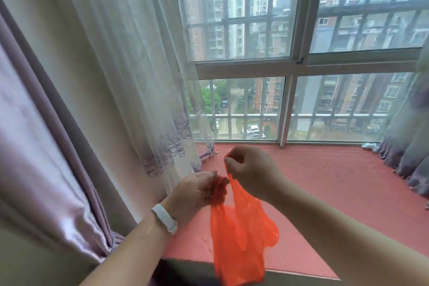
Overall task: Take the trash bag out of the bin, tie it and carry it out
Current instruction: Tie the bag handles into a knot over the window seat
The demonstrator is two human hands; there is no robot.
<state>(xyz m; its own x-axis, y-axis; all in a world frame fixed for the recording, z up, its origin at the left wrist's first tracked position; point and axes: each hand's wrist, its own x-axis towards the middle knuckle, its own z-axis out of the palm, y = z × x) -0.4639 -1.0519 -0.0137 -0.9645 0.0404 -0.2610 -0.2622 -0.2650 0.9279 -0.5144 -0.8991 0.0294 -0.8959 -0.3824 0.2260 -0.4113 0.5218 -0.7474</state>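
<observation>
A thin orange plastic bag [239, 237] hangs in front of me, over the near edge of a red window-seat cushion [336, 183]. My left hand [195, 193], with a white band on its wrist, pinches a bunched part of the bag's top. My right hand [250, 169] is a little higher and to the right, its fingers closed on a stretched strip of the same bag. The bag's lower end runs out of view at the bottom. No bin is in view.
A large barred window [290, 58] fills the far side, with buildings beyond. A sheer white curtain [144, 76] and a mauve drape [46, 169] hang at the left; another curtain [408, 146] hangs at the right edge.
</observation>
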